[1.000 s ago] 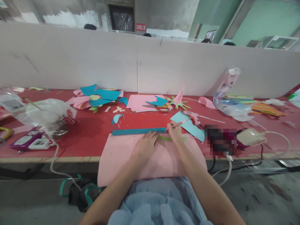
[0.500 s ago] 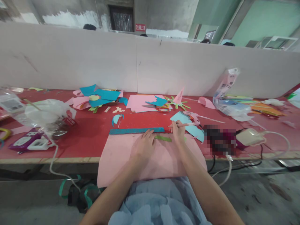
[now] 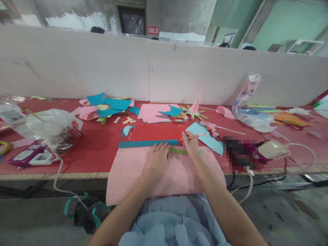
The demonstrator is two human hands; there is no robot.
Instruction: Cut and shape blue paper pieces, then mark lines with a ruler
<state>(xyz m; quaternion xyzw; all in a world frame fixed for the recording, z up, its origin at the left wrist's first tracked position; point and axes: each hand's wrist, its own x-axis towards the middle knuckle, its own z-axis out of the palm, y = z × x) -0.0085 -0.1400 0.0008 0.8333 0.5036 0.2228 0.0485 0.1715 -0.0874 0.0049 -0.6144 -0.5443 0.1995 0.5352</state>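
A large pink sheet of paper lies at the table's front edge and hangs a little over it. Along its far edge runs a long, straight blue ruler. My left hand rests flat with its fingertips at the ruler's near edge, right of its middle. In my right hand a pencil is pinched, just beyond the ruler's right end; its tip is hidden by the fingers. A narrow green paper strip lies on the pink sheet between my hands.
Behind the ruler are scissors, pink sheets and a green star shape with a pink cone. To the right lie a light blue sheet, a pink glue gun and cables. Plastic bags sit at left.
My right hand has shifted slightly left with the pencil, closer to the ruler's end. The ruler and my left hand sit slightly farther left.
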